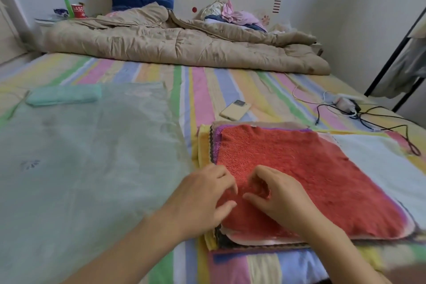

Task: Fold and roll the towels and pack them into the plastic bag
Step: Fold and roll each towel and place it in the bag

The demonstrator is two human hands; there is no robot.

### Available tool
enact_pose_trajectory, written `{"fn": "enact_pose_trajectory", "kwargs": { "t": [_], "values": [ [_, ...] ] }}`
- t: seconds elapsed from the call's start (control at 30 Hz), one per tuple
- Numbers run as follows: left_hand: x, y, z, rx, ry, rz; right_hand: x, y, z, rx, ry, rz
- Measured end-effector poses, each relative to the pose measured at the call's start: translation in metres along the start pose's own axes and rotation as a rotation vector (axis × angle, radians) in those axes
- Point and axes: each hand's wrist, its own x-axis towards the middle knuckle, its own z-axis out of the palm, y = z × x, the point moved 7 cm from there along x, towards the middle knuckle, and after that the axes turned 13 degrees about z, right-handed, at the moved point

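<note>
A stack of several flat towels lies on the bed at the right, with a red towel (311,168) on top and yellow and purple edges showing at its left. My left hand (205,196) rests on the red towel's near left part, fingers spread. Beside it, my right hand (281,196) pinches a small fold of the red towel between thumb and curled fingers. A large translucent plastic bag (87,157) lies flat on the left of the bed. A rolled teal towel (64,97) lies at the bag's far end; I cannot tell whether it is inside.
A cream phone (235,110) lies just beyond the stack. Chargers and black cables (350,108) trail across the bed at the right. A rumpled beige quilt (179,46) covers the far side, with a blue pillow and clothes behind it. A black rack (391,57) stands right.
</note>
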Motion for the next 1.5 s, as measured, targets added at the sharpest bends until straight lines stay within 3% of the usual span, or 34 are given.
{"fn": "enact_pose_trajectory", "kwargs": {
  "t": [0.07, 0.13, 0.27, 0.4, 0.5, 0.7, 0.93, 1.07, 1.33, 1.5],
  "values": [
    [0.007, 0.018, 0.021, -0.039, -0.052, 0.146, -0.005, 0.014, -0.003, -0.032, -0.062, -0.014],
    [0.007, 0.020, 0.038, -0.037, -0.097, 0.174, -0.013, 0.024, -0.002, -0.063, -0.144, -0.049],
    [0.002, 0.014, 0.048, -0.096, -0.105, 0.143, -0.032, 0.031, 0.006, -0.118, -0.241, -0.155],
    [0.000, 0.001, 0.046, -0.308, -0.088, 0.034, -0.035, 0.038, 0.002, 0.007, -0.235, -0.165],
    [0.001, -0.004, 0.044, -0.339, -0.086, -0.020, -0.036, 0.041, -0.003, 0.024, -0.167, -0.153],
    [0.010, -0.017, 0.036, -0.384, 0.073, -0.240, -0.060, 0.039, -0.014, -0.253, 0.118, -0.143],
    [0.016, -0.042, 0.035, -0.362, 0.385, -0.524, -0.061, 0.126, -0.058, -0.344, 0.216, 0.194],
    [0.023, -0.050, 0.031, -0.259, 0.481, -0.624, -0.060, 0.176, -0.090, -0.206, 0.279, 0.413],
    [0.057, -0.070, 0.023, -0.095, 0.525, -0.618, -0.021, 0.249, -0.092, 0.572, 0.277, 0.620],
    [0.085, -0.105, 0.026, -0.028, 0.457, -0.643, 0.035, 0.268, -0.089, 0.635, 0.319, 0.678]
  ]
}}
